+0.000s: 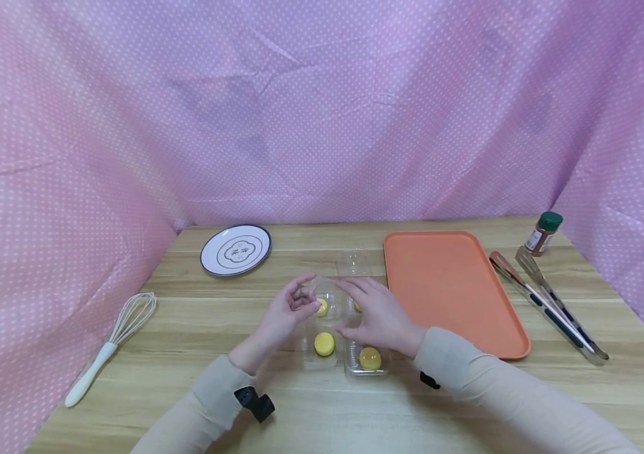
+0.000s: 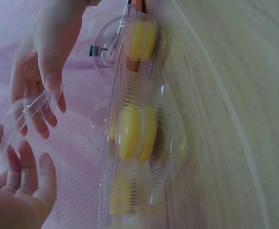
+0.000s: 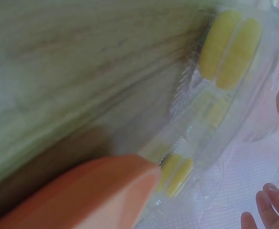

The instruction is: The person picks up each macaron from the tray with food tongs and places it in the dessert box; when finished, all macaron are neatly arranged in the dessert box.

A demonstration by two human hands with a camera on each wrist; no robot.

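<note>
Both hands hold a thin clear plastic lid (image 2: 32, 107) raised over a group of clear plastic boxes. The left hand (image 1: 286, 311) has thumb and fingers bent about the lid's left edge. From the other side, the right hand (image 1: 375, 312) pinches it between thumb and fingers. Beneath them are yellow macarons: one (image 1: 324, 343) front left, one (image 1: 370, 358) front right in a box (image 1: 366, 372), one (image 1: 322, 307) behind by the left fingertips, and one (image 1: 358, 306) partly hidden by the right hand. Ribbed box walls show around the macarons (image 2: 138, 132) in the left wrist view.
An orange tray (image 1: 441, 277) lies right of the boxes, with metal tongs (image 1: 549, 302) and a green-capped spice jar (image 1: 543, 233) beyond it. Back left is a white plate (image 1: 235, 250); a whisk (image 1: 112, 343) lies far left. Another clear lid (image 1: 354, 260) stands behind the boxes.
</note>
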